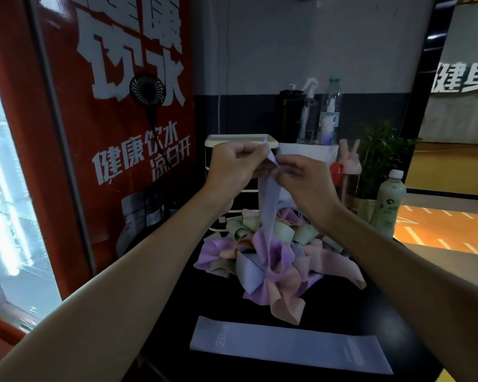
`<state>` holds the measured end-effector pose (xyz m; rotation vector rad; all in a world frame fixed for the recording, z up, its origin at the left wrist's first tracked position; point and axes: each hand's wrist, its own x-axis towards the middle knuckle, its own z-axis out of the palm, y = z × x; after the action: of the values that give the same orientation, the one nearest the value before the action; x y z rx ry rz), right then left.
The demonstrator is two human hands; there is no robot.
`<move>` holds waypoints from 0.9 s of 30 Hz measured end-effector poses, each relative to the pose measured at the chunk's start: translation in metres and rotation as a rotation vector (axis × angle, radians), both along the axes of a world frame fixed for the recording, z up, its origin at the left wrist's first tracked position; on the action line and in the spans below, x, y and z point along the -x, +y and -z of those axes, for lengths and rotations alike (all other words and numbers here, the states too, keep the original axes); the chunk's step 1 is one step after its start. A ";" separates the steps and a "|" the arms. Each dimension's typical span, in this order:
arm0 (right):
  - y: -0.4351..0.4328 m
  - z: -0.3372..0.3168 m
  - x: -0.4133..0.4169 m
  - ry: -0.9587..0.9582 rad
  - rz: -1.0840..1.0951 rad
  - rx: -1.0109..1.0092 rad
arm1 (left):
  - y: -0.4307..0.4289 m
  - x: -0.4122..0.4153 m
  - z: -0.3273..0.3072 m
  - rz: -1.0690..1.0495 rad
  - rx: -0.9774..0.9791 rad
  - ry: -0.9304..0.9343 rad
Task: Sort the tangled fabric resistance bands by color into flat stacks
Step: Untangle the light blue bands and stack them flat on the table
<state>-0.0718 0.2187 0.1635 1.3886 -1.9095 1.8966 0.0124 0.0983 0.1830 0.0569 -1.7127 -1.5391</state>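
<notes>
Both hands are raised side by side, almost touching, and both pinch the top end of one blue band [270, 199]. The left hand [232, 168] has its fingers curled round the band's upper fold. The right hand [301, 179] nips the same end between thumb and fingertips just beside it. From that grip the band hangs straight down, its lower end buried in the pile [262, 257] directly below the hands, a tangle of purple, pink, green and blue loops on the black table [329, 307]. Nearer the person than the pile, between the forearms, a flat band [287, 346] of the same blue lies spread out alone, apart from the tangle. Beyond the right hand stand a pale bottle [389, 205] and a plant [381, 155]. Beyond the left hand, a small fan [147, 90] hangs on a red panel [66, 161].
</notes>
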 end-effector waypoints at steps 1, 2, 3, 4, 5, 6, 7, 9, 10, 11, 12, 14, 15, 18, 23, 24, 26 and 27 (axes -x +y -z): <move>0.000 -0.001 0.002 0.005 0.040 0.021 | 0.001 0.000 0.000 -0.003 0.021 -0.008; -0.001 -0.001 0.004 -0.004 0.063 0.032 | 0.000 0.000 0.001 -0.036 0.037 -0.010; -0.001 0.000 0.006 -0.033 0.074 0.044 | -0.002 0.000 0.002 -0.094 0.062 -0.008; -0.001 0.000 0.006 -0.068 0.077 0.055 | -0.005 0.000 0.003 -0.155 0.094 -0.012; 0.000 0.001 0.007 -0.095 0.075 0.066 | -0.008 0.001 0.004 -0.198 0.126 -0.031; 0.001 0.000 0.006 -0.105 0.073 0.072 | -0.011 0.002 0.006 -0.216 0.149 -0.064; 0.001 -0.001 0.006 -0.111 0.067 0.070 | -0.012 0.002 0.006 -0.208 0.155 -0.096; 0.002 -0.004 0.004 -0.118 0.052 0.063 | -0.010 0.001 0.007 -0.161 0.122 -0.104; 0.003 -0.005 0.002 -0.114 0.051 0.064 | -0.008 0.001 0.006 -0.148 0.102 -0.093; 0.003 -0.007 0.001 -0.111 0.052 0.059 | -0.006 0.000 0.005 -0.146 0.085 -0.082; 0.004 -0.008 0.001 -0.099 0.056 0.050 | -0.005 0.000 0.004 -0.147 0.075 -0.066; 0.005 -0.011 0.001 -0.055 0.060 0.047 | -0.004 0.000 0.001 -0.132 0.070 -0.022; 0.006 -0.013 0.000 -0.041 0.051 0.049 | -0.003 0.000 0.000 -0.120 0.076 0.001; 0.009 -0.019 0.001 -0.055 0.065 0.078 | 0.002 -0.003 -0.002 -0.070 0.138 0.029; 0.011 -0.026 0.004 -0.135 0.110 0.125 | 0.003 0.000 0.020 0.030 0.189 -0.152; 0.012 -0.028 0.003 -0.125 0.121 0.133 | 0.003 0.001 0.023 0.026 0.191 -0.168; 0.016 -0.032 0.002 -0.082 0.145 0.130 | 0.006 0.001 0.026 0.035 0.190 -0.160; 0.018 -0.035 0.001 -0.068 0.149 0.132 | 0.007 0.001 0.026 0.042 0.198 -0.150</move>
<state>-0.0731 0.2366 0.1987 1.1266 -1.8226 1.9809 0.0111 0.1055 0.1571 0.0356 -1.9893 -1.4182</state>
